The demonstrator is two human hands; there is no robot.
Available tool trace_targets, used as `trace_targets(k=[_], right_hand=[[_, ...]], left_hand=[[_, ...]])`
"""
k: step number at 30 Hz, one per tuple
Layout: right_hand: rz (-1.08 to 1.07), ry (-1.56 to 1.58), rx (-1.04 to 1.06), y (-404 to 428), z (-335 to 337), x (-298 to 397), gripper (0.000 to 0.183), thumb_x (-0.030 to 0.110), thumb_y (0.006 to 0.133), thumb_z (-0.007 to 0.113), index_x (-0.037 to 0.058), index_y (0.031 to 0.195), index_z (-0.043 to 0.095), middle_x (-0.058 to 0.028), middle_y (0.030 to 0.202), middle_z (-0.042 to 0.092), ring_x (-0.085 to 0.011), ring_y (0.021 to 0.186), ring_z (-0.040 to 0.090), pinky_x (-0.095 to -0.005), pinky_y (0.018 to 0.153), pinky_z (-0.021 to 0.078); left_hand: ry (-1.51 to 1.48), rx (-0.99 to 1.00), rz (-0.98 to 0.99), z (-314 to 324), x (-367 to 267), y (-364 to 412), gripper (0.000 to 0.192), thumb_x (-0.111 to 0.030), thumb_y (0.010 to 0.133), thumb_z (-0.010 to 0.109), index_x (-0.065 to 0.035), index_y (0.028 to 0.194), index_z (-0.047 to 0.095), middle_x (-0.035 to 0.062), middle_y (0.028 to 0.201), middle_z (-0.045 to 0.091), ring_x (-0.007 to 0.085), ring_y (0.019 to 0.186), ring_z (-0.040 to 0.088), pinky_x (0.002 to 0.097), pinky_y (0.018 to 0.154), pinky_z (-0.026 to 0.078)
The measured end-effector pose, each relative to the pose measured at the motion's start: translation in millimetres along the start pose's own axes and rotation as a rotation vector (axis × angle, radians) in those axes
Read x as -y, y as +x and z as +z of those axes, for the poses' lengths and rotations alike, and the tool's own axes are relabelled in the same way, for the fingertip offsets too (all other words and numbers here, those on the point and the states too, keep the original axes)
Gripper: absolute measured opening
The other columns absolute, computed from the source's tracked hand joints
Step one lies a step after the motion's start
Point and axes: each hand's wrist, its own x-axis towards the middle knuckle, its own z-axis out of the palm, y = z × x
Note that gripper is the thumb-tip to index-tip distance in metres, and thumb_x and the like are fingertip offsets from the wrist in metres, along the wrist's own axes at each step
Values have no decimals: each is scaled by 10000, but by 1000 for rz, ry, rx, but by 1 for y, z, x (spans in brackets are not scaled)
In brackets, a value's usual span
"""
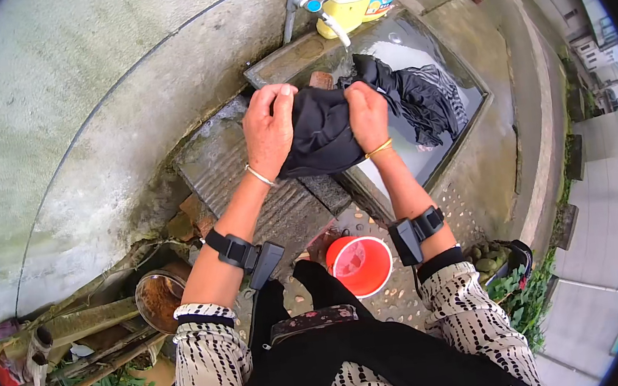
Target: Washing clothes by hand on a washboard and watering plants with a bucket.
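A black cloth garment [320,129] is held between my two hands, above the edge where the ridged stone washboard [244,172] meets the water basin [464,75]. My left hand [270,126] grips its left side, thumb on top. On the right side, the fingers of my right hand [367,113] are curled over the fabric. More dark wet clothes [418,95], some striped, lie in the basin's whitish water. A tap [330,22] with a blue-marked handle points down over the basin. The garment hides part of the washboard.
Two yellow plastic jugs [344,0] stand on the basin's back ledge by the wall. A red bucket [371,266] with some suds sits on the pebbled ground near my legs. Bamboo poles [89,321] and a rusty round container [164,298] lie at left. Green plants [520,312] grow at right.
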Motion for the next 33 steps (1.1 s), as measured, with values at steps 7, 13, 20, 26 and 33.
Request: trace_targets(k=[7,13,20,26,33], right_hand=[[369,-655,-18,7,-79,-93,366,391,866,573,139,1131,565,-132,983,675,-368,990,620,-561,794,443],[291,-781,597,-17,-57,-83,1287,444,536,909,423,1529,91,-74,1605,150,-512,1344,303,-667,964,387],[332,-1139,823,-15,-12,-130,1076,310,685,839,404,1528,177,32,1560,281,-357,1304,407,-555,907,459],[210,-1243,925,-13,-1,-137,832,193,704,812,350,1427,430,19,1403,471,-312,1242,477,-514,807,514],[270,-644,783,42,-50,-103,651,228,523,785,146,1163,696,-187,973,713,-330,961,682,-397,875,537]], left_hand=[[335,274,211,-6,23,-63,407,-245,894,647,-100,1260,545,168,1296,512,353,1204,491,436,1030,381],[986,870,-464,-73,82,-170,1040,-643,750,666,-164,1530,172,260,1564,33,505,1418,42,637,1096,148],[1069,1103,-538,-66,93,-186,1317,-837,668,587,-143,1550,-102,288,1531,-273,550,1360,-289,715,1044,-90],[1075,1108,-550,-70,95,-187,1323,-845,662,585,-151,1550,-108,281,1528,-287,548,1359,-293,720,1038,-93],[1063,1100,-558,-76,97,-187,1324,-847,657,587,-163,1550,-111,281,1523,-297,543,1356,-304,709,1045,-101]])
